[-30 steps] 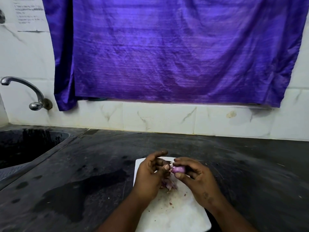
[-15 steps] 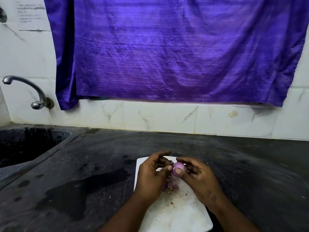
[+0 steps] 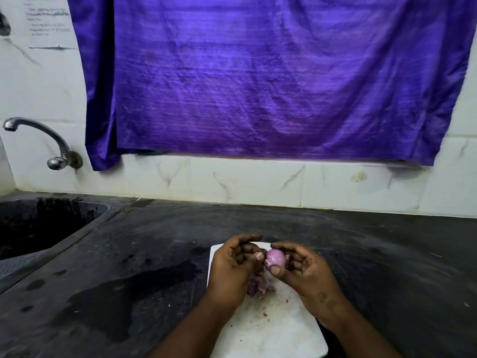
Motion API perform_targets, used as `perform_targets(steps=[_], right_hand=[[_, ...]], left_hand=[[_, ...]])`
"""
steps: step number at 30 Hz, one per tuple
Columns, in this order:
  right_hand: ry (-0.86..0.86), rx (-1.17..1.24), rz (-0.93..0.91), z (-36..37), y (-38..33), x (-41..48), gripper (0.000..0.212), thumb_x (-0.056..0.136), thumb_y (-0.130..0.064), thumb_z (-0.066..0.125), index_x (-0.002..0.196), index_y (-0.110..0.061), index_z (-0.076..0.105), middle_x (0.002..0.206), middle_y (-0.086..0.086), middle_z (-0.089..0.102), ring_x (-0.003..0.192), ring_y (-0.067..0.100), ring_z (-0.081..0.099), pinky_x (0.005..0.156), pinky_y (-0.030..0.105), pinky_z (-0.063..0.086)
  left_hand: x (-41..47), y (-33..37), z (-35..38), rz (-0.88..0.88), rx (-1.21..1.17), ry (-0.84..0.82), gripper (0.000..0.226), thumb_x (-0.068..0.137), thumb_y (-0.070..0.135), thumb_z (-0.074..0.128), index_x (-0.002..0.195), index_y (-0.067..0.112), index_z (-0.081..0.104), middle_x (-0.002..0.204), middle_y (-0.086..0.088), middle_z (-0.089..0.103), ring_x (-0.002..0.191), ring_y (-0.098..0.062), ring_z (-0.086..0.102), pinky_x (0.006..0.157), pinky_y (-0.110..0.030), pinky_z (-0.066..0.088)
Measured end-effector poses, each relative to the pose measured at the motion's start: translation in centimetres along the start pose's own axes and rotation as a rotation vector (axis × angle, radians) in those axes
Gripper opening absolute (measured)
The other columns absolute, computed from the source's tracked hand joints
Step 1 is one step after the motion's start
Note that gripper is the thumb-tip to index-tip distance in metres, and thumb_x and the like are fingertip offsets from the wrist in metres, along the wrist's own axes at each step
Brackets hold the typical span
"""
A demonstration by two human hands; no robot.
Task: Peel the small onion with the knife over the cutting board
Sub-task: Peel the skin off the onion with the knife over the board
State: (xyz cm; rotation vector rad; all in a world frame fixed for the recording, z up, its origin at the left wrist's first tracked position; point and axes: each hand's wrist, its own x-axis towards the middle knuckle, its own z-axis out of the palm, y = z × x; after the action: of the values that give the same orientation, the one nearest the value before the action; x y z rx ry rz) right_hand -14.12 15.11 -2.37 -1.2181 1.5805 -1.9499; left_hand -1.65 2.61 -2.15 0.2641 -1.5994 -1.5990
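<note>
A small pink-purple onion [image 3: 275,258] is held above the white cutting board [image 3: 281,329]. My right hand [image 3: 304,275] grips it between thumb and fingers. My left hand [image 3: 232,267] sits right beside it, thumb tip touching the onion's left side where a bit of skin sticks out. A small heap of purple onion peels [image 3: 258,285] lies on the board under my hands. No knife shows in the head view; my hands may hide it.
The board lies on a dark, wet stone counter [image 3: 129,280]. A sunken sink [image 3: 38,223] with a metal tap [image 3: 38,135] is at the left. A purple cloth [image 3: 258,86] hangs on the tiled back wall.
The onion has turned in my right hand and more of its smooth peeled surface faces up. My left thumb stays at its left side. Both hands shifted only slightly.
</note>
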Motion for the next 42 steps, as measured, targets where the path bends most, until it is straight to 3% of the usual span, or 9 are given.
perform_targets(steps=[6, 14, 18, 21, 24, 26, 31, 37, 42], right_hand=[[0.029, -0.036, 0.001, -0.3, -0.3, -0.2, 0.042, 0.075, 0.002, 0.082, 0.113, -0.012, 0.072, 0.106, 0.0, 0.08, 0.097, 0.015, 0.076, 0.077, 0.022, 0.06], [0.02, -0.092, 0.012, -0.2, -0.4, -0.3, 0.038, 0.076, 0.0, 0.083, 0.108, -0.018, 0.073, 0.102, -0.008, 0.08, 0.093, 0.01, 0.076, 0.073, 0.016, 0.058], [0.003, -0.081, 0.008, -0.1, -0.3, -0.2, 0.04, 0.075, 0.001, 0.083, 0.109, -0.017, 0.074, 0.104, -0.003, 0.08, 0.095, 0.013, 0.076, 0.076, 0.021, 0.059], [-0.004, -0.042, 0.009, -0.2, -0.3, -0.2, 0.043, 0.073, 0.009, 0.081, 0.11, -0.009, 0.072, 0.102, 0.003, 0.08, 0.092, 0.016, 0.077, 0.074, 0.022, 0.06], [-0.007, 0.005, 0.009, -0.2, -0.1, -0.1, 0.047, 0.068, 0.018, 0.08, 0.11, -0.001, 0.07, 0.103, 0.009, 0.079, 0.091, 0.019, 0.077, 0.071, 0.023, 0.06], [-0.003, 0.012, 0.0, -0.2, 0.0, -0.1, 0.048, 0.068, 0.018, 0.08, 0.111, -0.001, 0.07, 0.106, 0.012, 0.078, 0.093, 0.023, 0.076, 0.073, 0.025, 0.061], [0.023, 0.041, -0.004, -0.4, -0.3, -0.1, 0.048, 0.069, 0.015, 0.08, 0.112, -0.004, 0.07, 0.107, 0.008, 0.079, 0.095, 0.022, 0.077, 0.075, 0.024, 0.061], [0.018, 0.0, -0.007, -0.3, -0.5, -0.2, 0.046, 0.071, 0.013, 0.08, 0.111, -0.006, 0.071, 0.105, 0.005, 0.079, 0.094, 0.018, 0.077, 0.073, 0.021, 0.06], [-0.005, -0.049, -0.013, -0.3, -0.2, -0.2, 0.046, 0.07, 0.012, 0.082, 0.108, -0.012, 0.073, 0.105, 0.003, 0.079, 0.095, 0.019, 0.076, 0.074, 0.024, 0.06]], left_hand=[[-0.1, -0.1, -0.2, 0.084, 0.243, -0.039, 0.044, 0.091, -0.01, 0.069, 0.113, 0.027, 0.078, 0.1, 0.0, 0.078, 0.093, -0.013, 0.075, 0.074, -0.027, 0.063], [-0.6, -0.2, -0.3, 0.279, 0.594, -0.022, 0.06, 0.089, -0.008, 0.065, 0.125, 0.04, 0.07, 0.101, 0.013, 0.078, 0.087, -0.006, 0.075, 0.074, -0.022, 0.061], [-0.6, -0.1, -0.2, 0.281, 0.568, -0.008, 0.059, 0.088, -0.012, 0.062, 0.121, 0.036, 0.073, 0.092, 0.015, 0.075, 0.083, -0.007, 0.073, 0.071, -0.021, 0.061], [-0.5, -0.1, 0.1, 0.168, 0.405, 0.014, 0.054, 0.092, -0.012, 0.063, 0.117, 0.034, 0.075, 0.093, 0.01, 0.076, 0.083, -0.011, 0.074, 0.069, -0.026, 0.063], [-0.2, -0.4, 0.2, 0.047, 0.178, 0.045, 0.051, 0.094, -0.011, 0.063, 0.116, 0.032, 0.076, 0.098, -0.01, 0.079, 0.085, -0.032, 0.076, 0.069, -0.045, 0.065], [0.1, -0.6, 0.1, -0.004, 0.095, 0.048, 0.049, 0.092, -0.015, 0.063, 0.116, 0.026, 0.077, 0.098, -0.018, 0.078, 0.09, -0.042, 0.074, 0.071, -0.048, 0.063], [0.3, -0.7, -0.1, 0.009, 0.087, 0.031, 0.044, 0.094, -0.012, 0.064, 0.122, 0.021, 0.074, 0.098, -0.013, 0.078, 0.093, -0.033, 0.076, 0.085, -0.046, 0.064], [-0.2, -0.5, 0.0, 0.12, 0.311, -0.05, 0.055, 0.089, -0.011, 0.07, 0.123, 0.032, 0.073, 0.1, 0.007, 0.076, 0.094, -0.014, 0.074, 0.078, -0.035, 0.065], [0.0, -0.7, -0.4, 0.096, 0.344, -0.005, 0.057, 0.085, -0.012, 0.073, 0.112, 0.038, 0.077, 0.09, 0.005, 0.077, 0.087, -0.014, 0.075, 0.075, -0.034, 0.065]])
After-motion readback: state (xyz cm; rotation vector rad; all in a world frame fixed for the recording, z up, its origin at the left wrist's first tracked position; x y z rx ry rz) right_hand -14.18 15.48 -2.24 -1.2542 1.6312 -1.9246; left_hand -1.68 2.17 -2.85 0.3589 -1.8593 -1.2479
